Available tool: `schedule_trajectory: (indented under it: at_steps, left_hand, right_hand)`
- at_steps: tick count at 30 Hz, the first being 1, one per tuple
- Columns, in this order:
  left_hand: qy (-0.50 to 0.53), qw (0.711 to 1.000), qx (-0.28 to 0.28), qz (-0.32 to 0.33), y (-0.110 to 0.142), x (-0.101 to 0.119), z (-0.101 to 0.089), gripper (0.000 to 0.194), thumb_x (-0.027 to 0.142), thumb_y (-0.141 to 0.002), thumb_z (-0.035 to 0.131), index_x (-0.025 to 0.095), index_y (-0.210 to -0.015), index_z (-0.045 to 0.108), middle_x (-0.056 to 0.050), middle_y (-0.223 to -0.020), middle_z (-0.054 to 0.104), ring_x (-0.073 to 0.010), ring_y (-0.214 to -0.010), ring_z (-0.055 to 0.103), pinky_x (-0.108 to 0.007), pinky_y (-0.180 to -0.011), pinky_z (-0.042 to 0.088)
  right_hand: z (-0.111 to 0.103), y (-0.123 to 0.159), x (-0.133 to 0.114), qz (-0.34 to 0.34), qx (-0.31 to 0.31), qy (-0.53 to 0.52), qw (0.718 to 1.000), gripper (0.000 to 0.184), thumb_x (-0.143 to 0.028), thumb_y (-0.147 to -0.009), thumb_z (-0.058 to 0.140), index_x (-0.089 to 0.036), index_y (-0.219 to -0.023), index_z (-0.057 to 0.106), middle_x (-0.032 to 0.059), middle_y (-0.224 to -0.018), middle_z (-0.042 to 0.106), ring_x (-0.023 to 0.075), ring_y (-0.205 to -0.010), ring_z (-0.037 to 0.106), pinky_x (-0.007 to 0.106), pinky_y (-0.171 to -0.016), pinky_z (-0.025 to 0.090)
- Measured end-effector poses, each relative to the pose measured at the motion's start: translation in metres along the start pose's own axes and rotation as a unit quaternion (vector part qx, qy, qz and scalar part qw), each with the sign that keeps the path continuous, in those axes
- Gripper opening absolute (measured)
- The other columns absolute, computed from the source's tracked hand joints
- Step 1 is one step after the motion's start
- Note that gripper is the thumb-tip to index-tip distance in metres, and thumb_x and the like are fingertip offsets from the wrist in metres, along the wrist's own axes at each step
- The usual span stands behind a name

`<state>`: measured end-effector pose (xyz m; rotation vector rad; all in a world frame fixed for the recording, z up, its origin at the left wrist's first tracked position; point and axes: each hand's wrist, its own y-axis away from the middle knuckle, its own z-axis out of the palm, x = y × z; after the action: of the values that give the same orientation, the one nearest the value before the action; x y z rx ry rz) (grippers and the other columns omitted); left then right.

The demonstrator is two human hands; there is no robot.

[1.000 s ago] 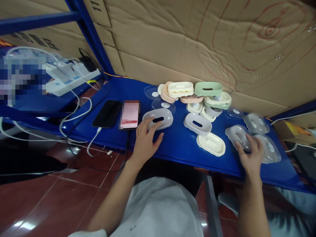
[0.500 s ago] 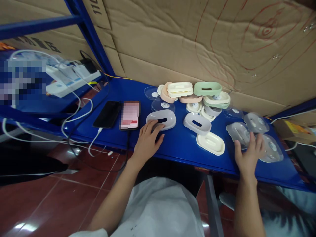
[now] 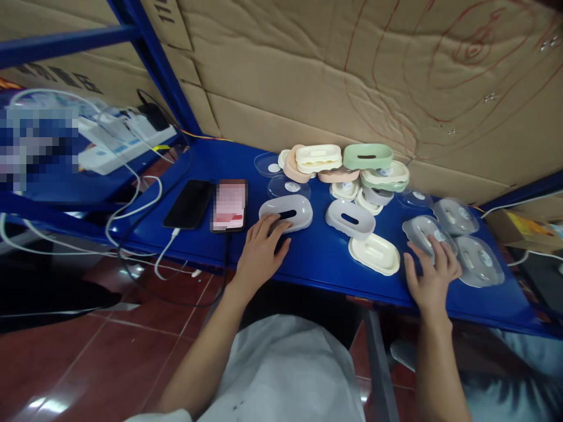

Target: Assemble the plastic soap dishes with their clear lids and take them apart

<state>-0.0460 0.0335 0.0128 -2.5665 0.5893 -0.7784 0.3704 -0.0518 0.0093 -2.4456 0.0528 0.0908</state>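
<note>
My left hand (image 3: 264,249) lies with its fingers apart on the near left side of a pale grey soap dish (image 3: 303,211) that has a slot in its middle. Over on the right, my right hand (image 3: 433,272) is open, fingertips over the near part of a grey soap dish under a clear lid (image 3: 420,228); whether they press on it I cannot tell. Between the hands sit another slotted grey dish (image 3: 334,218) and a cream tray (image 3: 376,255), their edges meeting. Two more lidded grey dishes, one nearer (image 3: 479,264) and one farther back (image 3: 455,217), lie beyond my right hand.
Along the cardboard wall (image 3: 281,76) are piled cream, peach and green dish parts, including a green dish (image 3: 367,155). Clear lids (image 3: 288,187) lie nearby. Two phones, one dark (image 3: 189,205) and one lit (image 3: 229,205), rest at left among cables. The blue table (image 3: 308,266) has a close front edge.
My right hand has shifted left, from between the lidded dishes to over the left one. My left hand stays at its grey soap dish. The view has shifted very slightly.
</note>
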Motion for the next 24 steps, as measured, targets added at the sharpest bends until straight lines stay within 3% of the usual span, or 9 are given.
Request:
schedule_trajectory:
  at_steps: [4,8,16,19,21,24]
  left_hand:
    - [0.0,1.0,-0.004,0.003,0.0,0.0,-0.001,0.036,0.026,-0.106,0.056,0.023,-0.141,0.062,-0.015,-0.149,0.06,-0.0348,-0.147,0.051,-0.056,-0.12,0.045]
    - [-0.001,1.0,-0.004,0.005,0.0,-0.001,-0.001,0.035,0.026,-0.107,0.056,0.022,-0.141,0.063,-0.015,-0.149,0.061,-0.0342,-0.148,0.051,-0.055,-0.12,0.045]
    - [-0.001,1.0,-0.013,0.008,0.002,-0.001,0.0,0.029,0.023,-0.107,0.054,0.023,-0.133,0.067,-0.012,-0.142,0.067,-0.0326,-0.142,0.057,-0.053,-0.114,0.049]
    - [0.0,1.0,-0.014,0.007,0.002,-0.002,0.0,0.029,0.023,-0.107,0.054,0.022,-0.132,0.068,-0.013,-0.141,0.068,-0.0322,-0.14,0.058,-0.052,-0.113,0.049]
    - [-0.004,1.0,0.002,0.012,0.003,0.0,-0.002,0.029,0.023,-0.106,0.056,0.024,-0.131,0.07,-0.012,-0.143,0.068,-0.0325,-0.141,0.058,-0.056,-0.118,0.043]
    - [-0.008,0.998,0.017,0.059,0.007,0.008,-0.006,0.026,0.027,-0.104,0.064,0.029,-0.129,0.072,-0.009,-0.146,0.067,-0.0333,-0.145,0.055,-0.064,-0.127,0.027]
  right_hand:
    - [-0.008,0.009,-0.026,-0.071,-0.083,-0.086,0.99,0.03,-0.038,-0.107,0.059,-0.027,-0.13,0.073,0.0106,-0.145,0.069,0.0326,-0.137,0.06,0.053,-0.113,0.042]
    - [-0.014,0.018,-0.052,-0.106,-0.157,-0.148,0.971,0.032,-0.036,-0.107,0.059,-0.03,-0.137,0.069,0.0102,-0.147,0.067,0.0307,-0.133,0.064,0.049,-0.106,0.048]
    - [-0.014,0.007,-0.105,-0.152,-0.189,-0.194,0.95,0.033,-0.034,-0.108,0.058,-0.032,-0.14,0.067,0.0078,-0.15,0.066,0.0302,-0.135,0.063,0.05,-0.107,0.049]
    - [-0.007,-0.014,-0.122,-0.145,-0.15,-0.191,0.959,0.043,-0.035,-0.108,0.057,-0.031,-0.15,0.06,0.0096,-0.152,0.065,0.0324,-0.139,0.06,0.052,-0.111,0.046]
    - [0.001,-0.03,-0.134,-0.132,-0.123,-0.174,0.968,0.048,-0.04,-0.108,0.057,-0.031,-0.155,0.055,0.0113,-0.157,0.06,0.0349,-0.143,0.055,0.054,-0.113,0.044]
    - [0.015,-0.053,-0.15,-0.145,-0.141,-0.156,0.967,0.054,-0.049,-0.106,0.059,-0.028,-0.156,0.054,0.0132,-0.154,0.062,0.0356,-0.142,0.055,0.054,-0.113,0.042]
